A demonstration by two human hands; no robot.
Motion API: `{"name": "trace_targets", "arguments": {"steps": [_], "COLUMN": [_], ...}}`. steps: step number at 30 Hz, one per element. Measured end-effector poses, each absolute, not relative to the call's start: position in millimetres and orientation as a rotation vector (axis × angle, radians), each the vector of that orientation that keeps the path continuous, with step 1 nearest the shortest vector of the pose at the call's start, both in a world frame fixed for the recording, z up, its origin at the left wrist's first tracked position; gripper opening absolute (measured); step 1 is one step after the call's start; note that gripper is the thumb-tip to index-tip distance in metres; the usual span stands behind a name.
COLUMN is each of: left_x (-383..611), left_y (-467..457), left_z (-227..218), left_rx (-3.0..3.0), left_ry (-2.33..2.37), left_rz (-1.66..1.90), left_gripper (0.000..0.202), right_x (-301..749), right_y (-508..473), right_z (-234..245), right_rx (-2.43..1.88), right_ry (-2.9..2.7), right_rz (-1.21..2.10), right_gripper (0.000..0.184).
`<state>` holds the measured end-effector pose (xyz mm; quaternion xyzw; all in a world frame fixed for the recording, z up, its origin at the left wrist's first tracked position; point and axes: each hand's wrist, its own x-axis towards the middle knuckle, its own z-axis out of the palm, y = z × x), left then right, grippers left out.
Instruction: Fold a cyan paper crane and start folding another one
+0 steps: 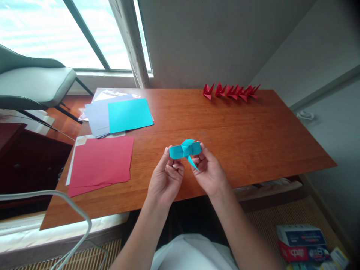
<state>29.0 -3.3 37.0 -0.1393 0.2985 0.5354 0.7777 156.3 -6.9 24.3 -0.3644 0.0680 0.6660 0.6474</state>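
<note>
A blue origami crane (186,150) is held up between my hands, just above the table's front part. Its wings spread to both sides, and one thin point slants down toward me. My left hand (166,178) pinches the left wing between thumb and fingers. The tip of the right wing is gripped by my right hand (210,172), its thumb on top and its other fingers curled beneath. Farther back, several red origami cranes (232,92) stand in a row near the table's far edge.
The brown wooden table (253,138) carries red paper sheets (102,161) at left. Behind them lie a blue sheet (131,114) and pale sheets (97,116). A chair (36,82) stands by the window. A white cable (81,213) loops at lower left; boxes (303,242) sit at lower right.
</note>
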Motion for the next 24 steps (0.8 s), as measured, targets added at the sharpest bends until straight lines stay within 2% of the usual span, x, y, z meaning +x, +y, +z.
{"name": "trace_targets", "arguments": {"steps": [9,15,24], "left_x": [19.4,10.1,9.1], "left_y": [-5.4,-4.3,0.4], "left_z": [41.6,50.4,47.5], "left_rx": [-0.149,-0.074,-0.040], "left_ry": [0.608,0.538,0.645], "left_rz": [1.131,1.095,1.193], "left_gripper": [0.030,0.028,0.016], "right_x": [167.5,177.2,178.1], "right_y": [-6.5,-5.3,-3.4], "right_z": [35.2,43.3,44.2], "right_rx": [-0.736,-0.621,-0.687], "right_ry": [0.098,0.004,0.068], "right_rz": [1.763,1.875,1.760], "right_gripper": [0.015,0.016,0.019]}}
